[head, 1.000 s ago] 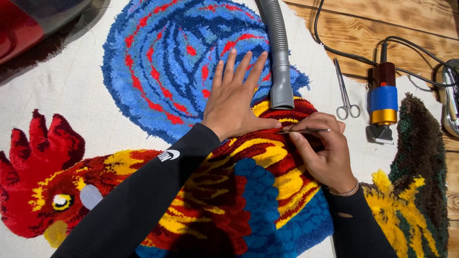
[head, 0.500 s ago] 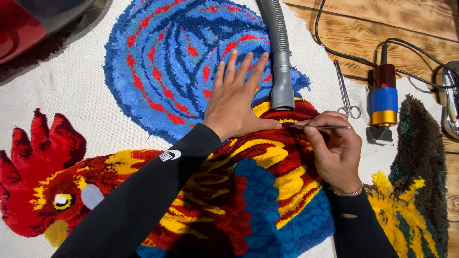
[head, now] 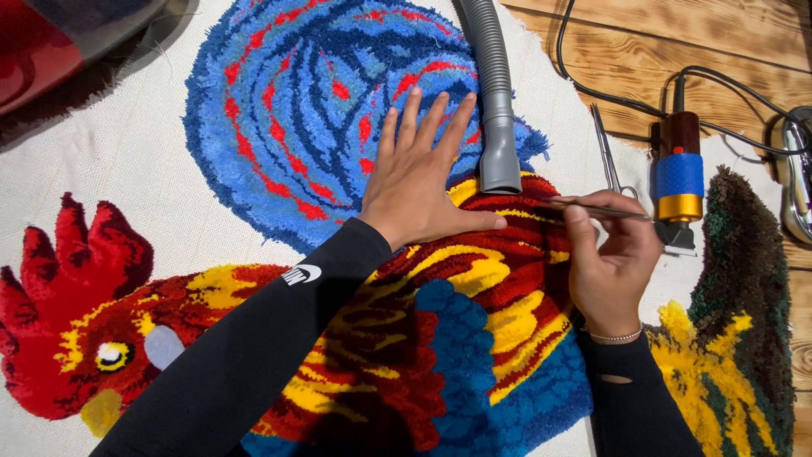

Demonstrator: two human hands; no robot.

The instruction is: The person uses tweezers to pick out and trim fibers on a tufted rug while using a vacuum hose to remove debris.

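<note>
My left hand (head: 419,190) lies flat, fingers spread, on the rooster rug (head: 338,127); at its 3 o'clock my right hand (head: 611,262) pinches thin tweezers (head: 592,207).

Your left hand (head: 419,182) lies flat, fingers spread, on the tufted rooster rug (head: 338,279), covering where the blue tail meets the red and yellow body. Your right hand (head: 611,262) pinches a thin metal tool (head: 584,206), its tip on the red pile just beside your left thumb. The grey vacuum hose (head: 497,101) rests between your hands, nozzle on the rug. Scissors (head: 611,156) and a blue-banded corded trimmer (head: 678,173) lie toward the tabletop's right edge.
</note>
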